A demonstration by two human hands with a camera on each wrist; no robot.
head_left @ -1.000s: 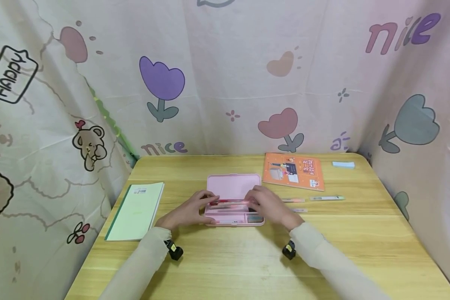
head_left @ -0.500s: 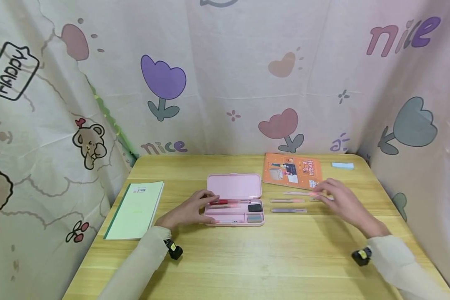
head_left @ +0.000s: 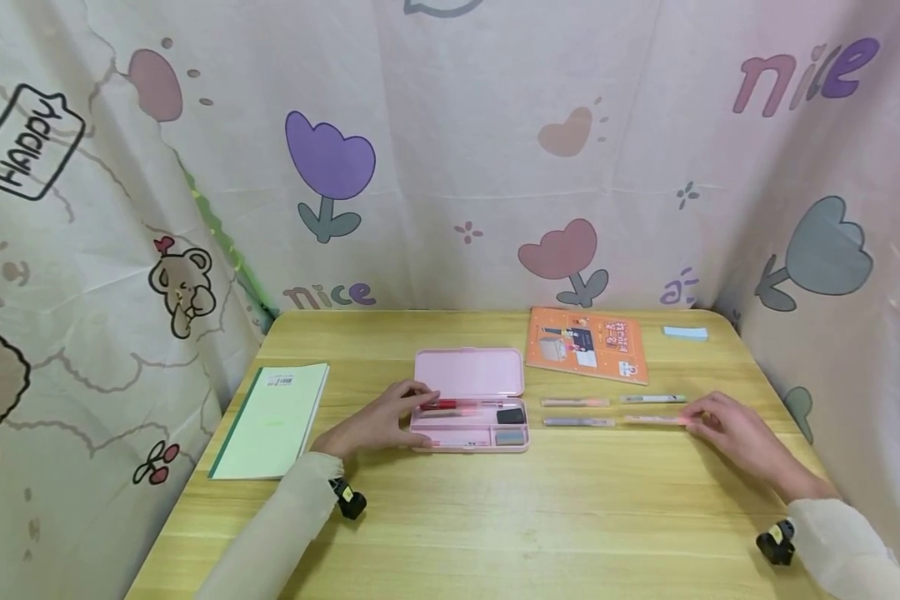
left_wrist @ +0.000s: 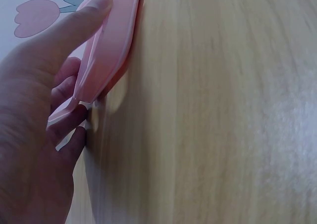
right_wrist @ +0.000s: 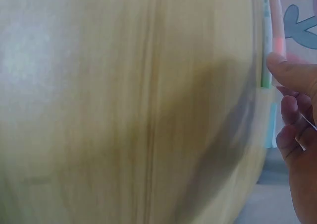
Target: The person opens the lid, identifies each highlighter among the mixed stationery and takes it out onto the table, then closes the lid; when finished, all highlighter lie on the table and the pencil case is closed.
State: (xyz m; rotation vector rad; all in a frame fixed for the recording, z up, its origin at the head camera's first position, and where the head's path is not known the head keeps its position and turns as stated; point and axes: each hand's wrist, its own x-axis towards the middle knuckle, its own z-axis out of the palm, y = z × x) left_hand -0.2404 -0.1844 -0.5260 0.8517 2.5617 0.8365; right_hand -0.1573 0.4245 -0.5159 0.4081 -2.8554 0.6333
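An open pink pencil case (head_left: 468, 372) lies on the table, lid folded back. My left hand (head_left: 378, 421) grips its left end, thumb at the front edge and fingers at the back; in the left wrist view the thumb presses the pink side wall (left_wrist: 111, 45). Inside the case are a red pen (head_left: 438, 405), a black eraser-like block (head_left: 509, 415) and a grey block (head_left: 508, 437). My right hand (head_left: 738, 433) pinches the right end of a pale pen with a pink tip (head_left: 652, 420), between thumb and fingers, low over the table.
A pen with a green end (head_left: 652, 399), a pink-orange pen (head_left: 574, 402) and a greyish pen (head_left: 578, 422) lie right of the case. Behind them are an orange booklet (head_left: 587, 343) and a light blue block (head_left: 686, 333). A green notebook (head_left: 273, 421) lies at left.
My right hand has moved from the case to the right with the pink-tipped pen, then down toward the near side, below the green-ended pen. My left hand has stayed on the case.
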